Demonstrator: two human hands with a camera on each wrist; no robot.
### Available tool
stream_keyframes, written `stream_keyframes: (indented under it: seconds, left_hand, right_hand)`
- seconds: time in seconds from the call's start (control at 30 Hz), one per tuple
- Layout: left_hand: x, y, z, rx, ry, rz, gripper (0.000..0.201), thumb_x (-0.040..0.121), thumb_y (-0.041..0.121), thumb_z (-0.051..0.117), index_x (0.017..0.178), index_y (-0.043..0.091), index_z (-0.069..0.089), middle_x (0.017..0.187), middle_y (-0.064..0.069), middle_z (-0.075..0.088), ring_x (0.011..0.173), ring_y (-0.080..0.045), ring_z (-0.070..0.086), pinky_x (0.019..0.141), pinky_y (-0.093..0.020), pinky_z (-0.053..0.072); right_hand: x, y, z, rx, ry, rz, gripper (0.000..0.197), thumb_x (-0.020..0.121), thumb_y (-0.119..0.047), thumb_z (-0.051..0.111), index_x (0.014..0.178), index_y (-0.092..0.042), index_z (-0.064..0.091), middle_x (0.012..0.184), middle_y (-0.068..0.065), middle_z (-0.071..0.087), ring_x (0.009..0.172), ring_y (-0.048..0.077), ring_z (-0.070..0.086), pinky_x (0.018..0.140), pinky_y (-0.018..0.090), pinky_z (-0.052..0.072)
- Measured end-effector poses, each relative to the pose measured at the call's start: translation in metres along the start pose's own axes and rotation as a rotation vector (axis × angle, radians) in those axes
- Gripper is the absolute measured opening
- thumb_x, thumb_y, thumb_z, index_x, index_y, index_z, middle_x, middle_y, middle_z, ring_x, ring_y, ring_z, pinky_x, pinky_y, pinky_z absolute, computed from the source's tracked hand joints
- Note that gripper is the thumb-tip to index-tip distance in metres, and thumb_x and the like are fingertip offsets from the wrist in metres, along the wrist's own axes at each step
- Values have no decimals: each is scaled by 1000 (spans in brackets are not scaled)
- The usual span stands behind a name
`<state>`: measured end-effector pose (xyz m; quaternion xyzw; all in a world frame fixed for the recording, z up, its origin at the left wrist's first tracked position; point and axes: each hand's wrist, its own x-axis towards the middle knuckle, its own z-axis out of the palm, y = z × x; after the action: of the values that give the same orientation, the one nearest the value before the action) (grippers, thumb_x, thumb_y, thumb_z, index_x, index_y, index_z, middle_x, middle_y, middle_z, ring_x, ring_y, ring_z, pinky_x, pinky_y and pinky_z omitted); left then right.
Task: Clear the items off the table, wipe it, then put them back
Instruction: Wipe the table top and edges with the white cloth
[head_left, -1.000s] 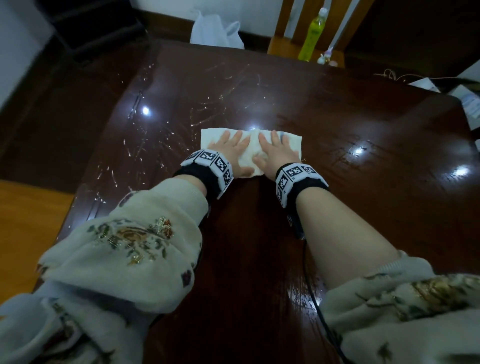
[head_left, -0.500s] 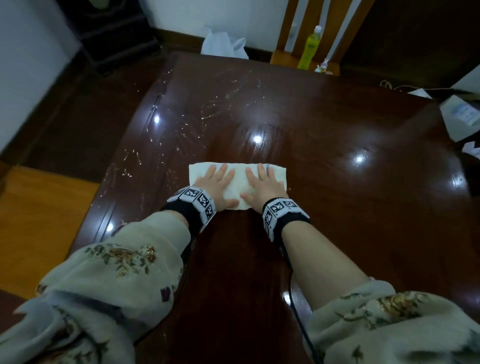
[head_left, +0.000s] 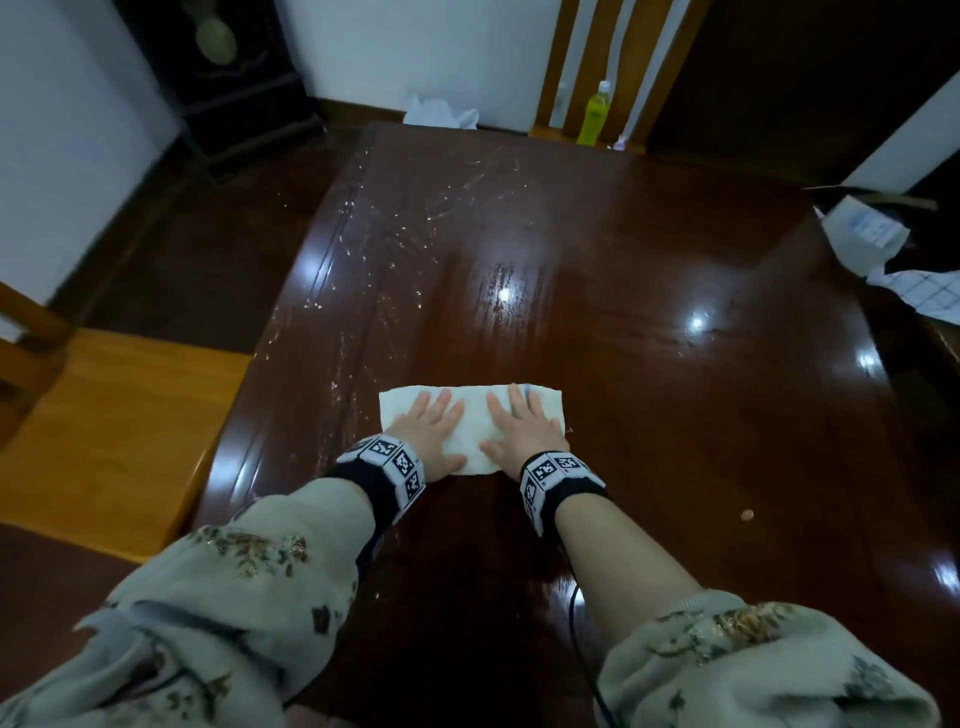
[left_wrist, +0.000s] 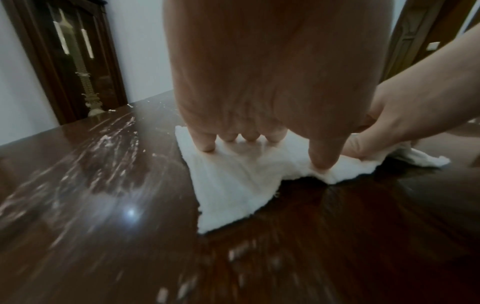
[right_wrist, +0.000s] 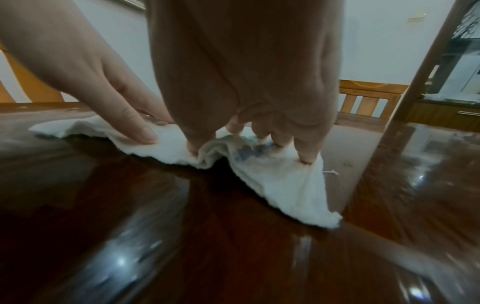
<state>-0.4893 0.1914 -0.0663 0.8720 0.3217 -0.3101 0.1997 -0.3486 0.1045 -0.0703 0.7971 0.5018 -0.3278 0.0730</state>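
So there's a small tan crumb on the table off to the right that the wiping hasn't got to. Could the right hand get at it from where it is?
Probably yes. The crumb lies on bare table to the right of the right hand, nothing between them. That hand presses flat on the cloth and would have to slide sideways.

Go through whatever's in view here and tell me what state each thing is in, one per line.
Cloth: spread flat on the table, under both hands.
Left hand: flat, pressing the cloth.
Right hand: flat, pressing the cloth.
Table: glossy, white streaks at far left.
Bottle: upright, capped.
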Motion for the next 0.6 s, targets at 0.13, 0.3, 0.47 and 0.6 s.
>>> stream_keyframes:
  seconds: [0.13, 0.3, 0.47, 0.6]
  left_hand:
    - [-32, 6, 28, 45, -9, 40, 81, 96, 52, 38, 152, 22, -13, 159, 0, -21, 146, -26, -17, 119, -47, 9]
    - [-69, 13, 60, 65, -23, 99, 81, 96, 52, 38, 152, 23, -13, 158, 1, -22, 146, -25, -17, 119, -47, 7]
    - [-99, 19, 88, 77, -31, 125, 81, 96, 52, 38, 152, 23, -13, 158, 1, -22, 146, -25, -18, 119, -46, 5]
    - [-112, 20, 101, 102, -36, 140, 80, 97, 51, 37, 151, 23, -14, 158, 1, -22, 146, -25, -18, 118, -46, 5]
  right_hand:
    - [-43, -9, 33, 21, 9, 35, 70, 98, -44, 43, 152, -33, -1, 161, -3, -13, 147, 23, -14, 116, 53, 10]
    - [-91, -14, 69, 42, 16, 76, 72, 98, -45, 43, 153, -33, -3, 161, -3, -15, 147, 22, -15, 116, 52, 10]
    - [-126, -19, 96, 36, 4, 93, 73, 98, -47, 40, 152, -33, -7, 160, -4, -19, 147, 21, -18, 117, 51, 6]
    - [-141, -22, 111, 17, -10, 102, 73, 99, -48, 37, 151, -33, -11, 158, -3, -23, 146, 22, -20, 117, 49, 4]
